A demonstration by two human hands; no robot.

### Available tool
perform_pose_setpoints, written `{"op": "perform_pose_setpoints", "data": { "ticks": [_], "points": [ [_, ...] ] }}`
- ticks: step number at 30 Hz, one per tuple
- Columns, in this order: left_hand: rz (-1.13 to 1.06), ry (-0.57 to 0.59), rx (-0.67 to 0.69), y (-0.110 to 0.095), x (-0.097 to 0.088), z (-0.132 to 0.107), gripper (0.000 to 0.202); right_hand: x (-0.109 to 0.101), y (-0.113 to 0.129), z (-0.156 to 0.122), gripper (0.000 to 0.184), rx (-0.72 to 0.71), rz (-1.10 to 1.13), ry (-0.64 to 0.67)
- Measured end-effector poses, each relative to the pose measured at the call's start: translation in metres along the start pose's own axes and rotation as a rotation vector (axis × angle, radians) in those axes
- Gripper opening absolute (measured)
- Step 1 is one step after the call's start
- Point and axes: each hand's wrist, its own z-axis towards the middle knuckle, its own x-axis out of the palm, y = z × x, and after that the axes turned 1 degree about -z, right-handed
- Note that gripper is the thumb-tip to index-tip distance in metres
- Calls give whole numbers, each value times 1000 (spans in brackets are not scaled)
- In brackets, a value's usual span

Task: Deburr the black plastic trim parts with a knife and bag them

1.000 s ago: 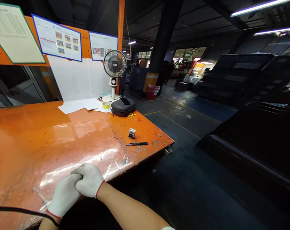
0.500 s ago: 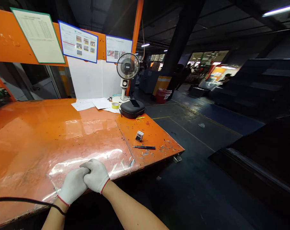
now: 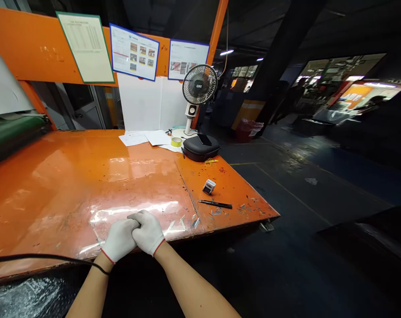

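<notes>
Both hands wear white knit gloves with red cuffs and rest clasped together at the front edge of the orange table [image 3: 70,176]. My left hand [image 3: 120,238] is closed against the other, its fingers partly hidden. Over it folds my right hand [image 3: 149,232], also closed. No object shows between them. A black cable [image 3: 47,257] runs from the left side to my left wrist. Nearest to my right hand lie thin pale slivers [image 3: 182,222] on the tabletop. Farther right are a black pen-like tool [image 3: 215,204] and a small white-and-black device [image 3: 209,187].
At the back stand a fan [image 3: 200,85] and a black zip case [image 3: 201,148] with a phone [image 3: 204,139] on it. Yellow tape [image 3: 176,141] and papers [image 3: 137,138] lie beside them. A green roller or belt [image 3: 14,130] is at left, clear plastic wrap [image 3: 28,298] below.
The view has turned left, so the table and clasped hands appear farther right. The green roller and plastic wrap show more fully at left. The hands stay clasped.
</notes>
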Motion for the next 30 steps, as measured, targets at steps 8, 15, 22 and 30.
{"op": "perform_pose_setpoints", "data": {
  "ticks": [8,15,22,30],
  "points": [
    [1,-4,9,3,2,1,25,-1,2,-1,53,6,16,-1],
    [-3,-8,17,4,5,1,26,-2,3,-1,53,7,-26,8],
    [-37,-11,15,2,1,-2,24,-1,2,-1,53,4,-5,6],
    [-39,-13,19,1,0,-1,23,-1,2,-1,53,0,10,-7]
  ]
}}
